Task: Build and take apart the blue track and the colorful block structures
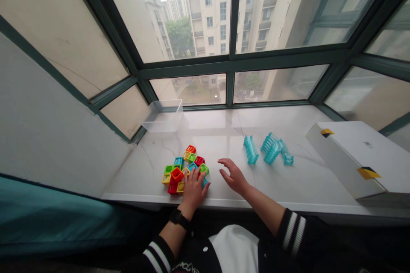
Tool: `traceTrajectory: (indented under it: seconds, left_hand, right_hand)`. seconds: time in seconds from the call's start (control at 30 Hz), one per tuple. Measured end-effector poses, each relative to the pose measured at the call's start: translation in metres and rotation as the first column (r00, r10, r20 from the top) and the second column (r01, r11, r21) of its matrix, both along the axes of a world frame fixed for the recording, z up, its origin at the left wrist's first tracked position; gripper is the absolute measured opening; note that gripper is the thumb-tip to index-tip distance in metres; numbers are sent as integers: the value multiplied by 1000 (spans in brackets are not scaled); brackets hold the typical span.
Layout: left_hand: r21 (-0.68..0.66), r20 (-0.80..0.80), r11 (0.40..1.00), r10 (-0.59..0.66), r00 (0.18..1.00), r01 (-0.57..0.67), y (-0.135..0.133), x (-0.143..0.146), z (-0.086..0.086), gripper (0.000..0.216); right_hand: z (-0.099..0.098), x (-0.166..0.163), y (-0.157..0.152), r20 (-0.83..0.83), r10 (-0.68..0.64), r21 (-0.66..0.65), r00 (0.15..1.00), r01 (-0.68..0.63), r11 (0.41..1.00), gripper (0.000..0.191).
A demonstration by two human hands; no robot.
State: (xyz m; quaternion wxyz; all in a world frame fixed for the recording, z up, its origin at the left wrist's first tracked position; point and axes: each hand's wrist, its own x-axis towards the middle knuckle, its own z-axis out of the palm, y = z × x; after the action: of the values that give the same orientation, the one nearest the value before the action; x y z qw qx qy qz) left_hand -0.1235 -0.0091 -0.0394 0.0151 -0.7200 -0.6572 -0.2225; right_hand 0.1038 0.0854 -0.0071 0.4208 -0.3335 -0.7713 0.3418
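Observation:
My left hand lies flat with its fingers spread on the near right side of a heap of small colourful hollow square blocks on the white marble sill. It touches the blocks and holds nothing. My right hand hovers open just right of the heap, fingers stretched towards it, with nothing in it. Further right lie translucent blue ridged track pieces, apart from both hands.
An empty clear plastic tub stands at the back left by the window. A long white cardboard box with yellow tape lies at the right. The sill's front edge runs just before my wrists. Window frames close off the back.

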Motion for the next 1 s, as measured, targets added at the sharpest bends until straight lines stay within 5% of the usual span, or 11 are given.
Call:
traceTrajectory:
  seconds: [0.17, 0.3, 0.57, 0.7, 0.8, 0.87, 0.93, 1.0]
  left_hand:
    - [22, 32, 1000, 18, 999, -19, 8, -32, -6, 40]
    - [64, 16, 997, 32, 999, -33, 9, -63, -7, 44]
    - [70, -11, 996, 49, 999, -48, 2, -99, 7, 50]
    - [74, 233, 995, -79, 969, 63, 8, -51, 19, 45]
    - [-18, 526, 989, -117, 843, 148, 41, 15, 22, 46]
    - [-154, 720, 966, -33, 693, 206, 75, 62, 21, 50]
    - [-355, 824, 907, 189, 535, 226, 110, 104, 20, 54]
    - [-407, 824, 879, 236, 515, 248, 141, 136, 18, 59]
  right_hand:
    - [24, 98, -26, 19, -216, -69, 976, 217, 974, 30]
    - [18, 156, -42, 91, -381, -75, 920, 388, 919, 28]
    - [-18, 188, -54, 197, -393, -136, 898, 422, 897, 35]
    - [-17, 165, -30, 162, -389, -110, 907, 409, 906, 47]
    - [-18, 134, 5, 131, -448, -109, 884, 462, 880, 67]
    - [-21, 114, 31, 126, -499, -156, 857, 514, 843, 76]
    - [-27, 99, 54, 118, -554, -207, 824, 566, 798, 81]
    - [-33, 89, 72, 95, -600, -293, 795, 598, 746, 86]
